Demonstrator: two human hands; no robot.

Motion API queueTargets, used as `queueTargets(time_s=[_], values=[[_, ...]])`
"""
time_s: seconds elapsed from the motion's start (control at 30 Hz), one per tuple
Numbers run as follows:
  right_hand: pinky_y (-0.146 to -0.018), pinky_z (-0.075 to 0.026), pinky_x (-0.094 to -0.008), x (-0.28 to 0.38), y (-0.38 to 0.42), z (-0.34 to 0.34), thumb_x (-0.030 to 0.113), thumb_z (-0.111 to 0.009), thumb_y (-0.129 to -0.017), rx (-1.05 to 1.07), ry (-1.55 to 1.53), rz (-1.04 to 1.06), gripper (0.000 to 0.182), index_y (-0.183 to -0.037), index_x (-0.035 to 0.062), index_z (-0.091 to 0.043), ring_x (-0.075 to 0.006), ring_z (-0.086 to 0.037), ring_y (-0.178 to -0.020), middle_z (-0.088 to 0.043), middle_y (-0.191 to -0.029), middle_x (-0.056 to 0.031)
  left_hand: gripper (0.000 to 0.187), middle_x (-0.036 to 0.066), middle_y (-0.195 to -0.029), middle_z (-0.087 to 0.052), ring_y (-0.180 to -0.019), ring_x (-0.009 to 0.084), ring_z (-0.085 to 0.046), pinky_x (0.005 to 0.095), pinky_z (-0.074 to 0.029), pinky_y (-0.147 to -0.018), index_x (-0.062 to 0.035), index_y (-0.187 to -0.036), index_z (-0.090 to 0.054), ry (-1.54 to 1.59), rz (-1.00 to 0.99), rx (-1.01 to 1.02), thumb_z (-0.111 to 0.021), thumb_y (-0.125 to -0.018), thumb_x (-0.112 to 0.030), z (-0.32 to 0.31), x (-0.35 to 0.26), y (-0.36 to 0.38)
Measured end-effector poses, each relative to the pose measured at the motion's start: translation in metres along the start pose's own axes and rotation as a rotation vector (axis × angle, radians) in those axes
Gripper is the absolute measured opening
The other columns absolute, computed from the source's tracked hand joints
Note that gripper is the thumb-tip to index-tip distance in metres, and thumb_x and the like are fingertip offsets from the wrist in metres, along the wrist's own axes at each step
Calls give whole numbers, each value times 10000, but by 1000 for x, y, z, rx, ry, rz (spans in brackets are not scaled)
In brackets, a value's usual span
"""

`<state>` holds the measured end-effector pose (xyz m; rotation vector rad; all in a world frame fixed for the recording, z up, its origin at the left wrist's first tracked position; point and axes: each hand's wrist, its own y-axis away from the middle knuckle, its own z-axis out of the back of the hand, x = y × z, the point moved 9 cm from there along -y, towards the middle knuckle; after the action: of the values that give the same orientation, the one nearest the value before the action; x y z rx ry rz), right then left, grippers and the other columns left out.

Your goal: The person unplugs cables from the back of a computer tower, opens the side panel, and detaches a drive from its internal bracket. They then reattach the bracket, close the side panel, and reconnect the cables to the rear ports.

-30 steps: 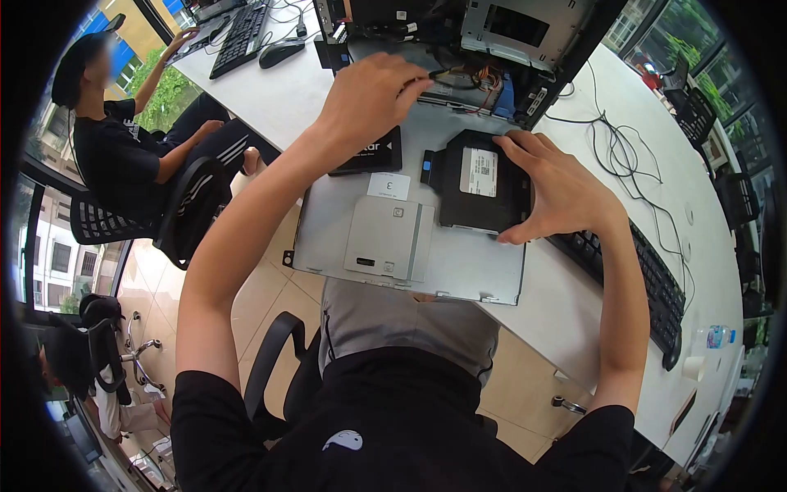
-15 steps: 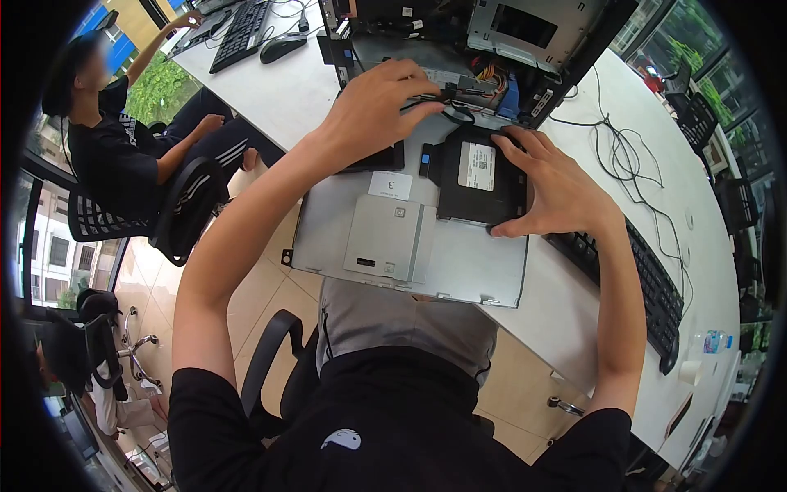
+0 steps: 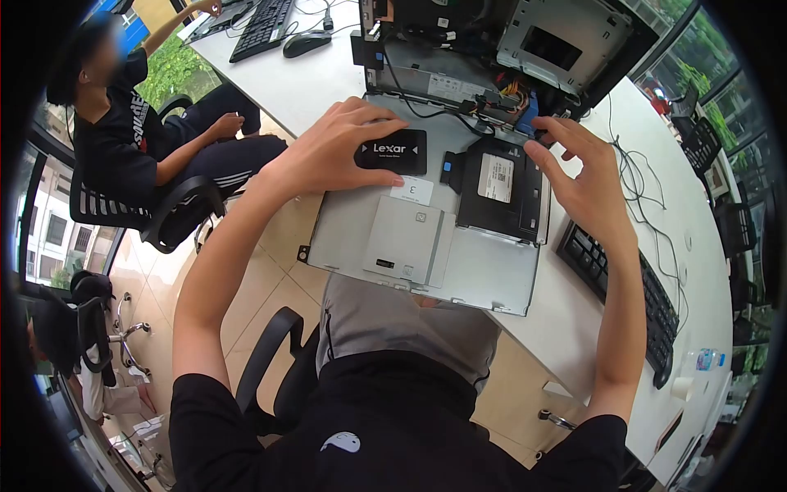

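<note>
A black Lexar solid state drive [image 3: 392, 153] lies on the flat metal panel [image 3: 492, 266] of an opened computer case [image 3: 434, 80]. My left hand [image 3: 338, 149] is around its left end, thumb at the lower edge and fingers along the top. Right of it sits a black drive caddy [image 3: 502, 189] with a white label and a blue tab. My right hand [image 3: 580, 168] hovers at the caddy's upper right corner, fingers apart and nothing between them. A paper label with a 3 and a silver raised cover are below the Lexar drive. A black cable runs above the caddy.
Right of the panel are a black keyboard [image 3: 656, 303], loose cables, a bottle [image 3: 707, 358] and a paper cup [image 3: 682, 388]. Another keyboard [image 3: 262, 31] and a mouse [image 3: 307, 43] lie at the upper left. A person [image 3: 131, 139] sits at the left.
My left hand has moved from the cable down to the Lexar drive. My right hand has come off the caddy's right side and up. The view has shifted slightly.
</note>
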<state>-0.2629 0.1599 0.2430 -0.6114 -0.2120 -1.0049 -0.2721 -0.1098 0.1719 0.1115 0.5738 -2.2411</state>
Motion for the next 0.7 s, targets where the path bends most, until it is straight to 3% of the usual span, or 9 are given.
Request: queueTargets(time_s=[0.07, 0.17, 0.33, 0.43, 0.63, 0.7], values=[[-907, -568, -400, 12, -4, -1, 233, -791, -970, -95, -3, 78, 376, -1249, -17, -753, -341, -717, -1052, -753, -1242, -191, 700, 143, -1393, -687, -1274, 314, -600, 435, -451, -1157, -64, -1399, -709, 31, -28, -18, -921, -817, -390, -2, 0, -1], [-889, -568, -411, 29, -11, -9, 218, -785, -971, -172, 127, 224, 352, -1214, -34, -753, -348, -698, -1021, -757, -1205, -179, 680, 129, -1345, -725, -1228, 299, -630, 416, -472, -1125, -57, -1383, -719, 152, -52, -37, -935, -797, -325, 1, 3, -5], [-893, -561, -427, 35, -33, -31, 208, -787, -949, -181, 308, 311, 335, -1175, -35, -752, -342, -637, -1058, -756, -1111, -146, 685, 95, -1347, -738, -1195, 239, -656, 375, -508, -1064, -45, -1395, -711, 317, -43, -159, -954, -772, -196, 16, 4, -5], [-901, -552, -436, 25, -46, -49, 202, -790, -937, -108, 313, 233, 303, -1136, -25, -769, -350, -640, -1046, -760, -1063, -151, 738, 87, -1389, -718, -1266, 219, -636, 406, -504, -1094, -37, -1459, -659, 545, 84, -131, -946, -790, -160, 19, 5, -1], [-871, -532, -421, 22, -52, -43, 116, -784, -909, -220, -6, 255, 215, -1087, -2, -804, -333, -633, -1038, -752, -958, -173, 841, 147, -1503, -623, -1406, 236, -557, 559, -452, -1174, 13, -1556, -533, 934, 162, -117, -920, -816, -91, 15, 9, 7], [-837, -525, -354, 23, -50, -34, 100, -786, -919, -227, -165, 207, 225, -1123, 7, -804, -259, -667, -968, -766, -985, -143, 838, 187, -1510, -602, -1410, 264, -549, 550, -448, -1189, 50, -1553, -513, 1040, 144, -145, -908, -825, -78, 16, 10, 8]])
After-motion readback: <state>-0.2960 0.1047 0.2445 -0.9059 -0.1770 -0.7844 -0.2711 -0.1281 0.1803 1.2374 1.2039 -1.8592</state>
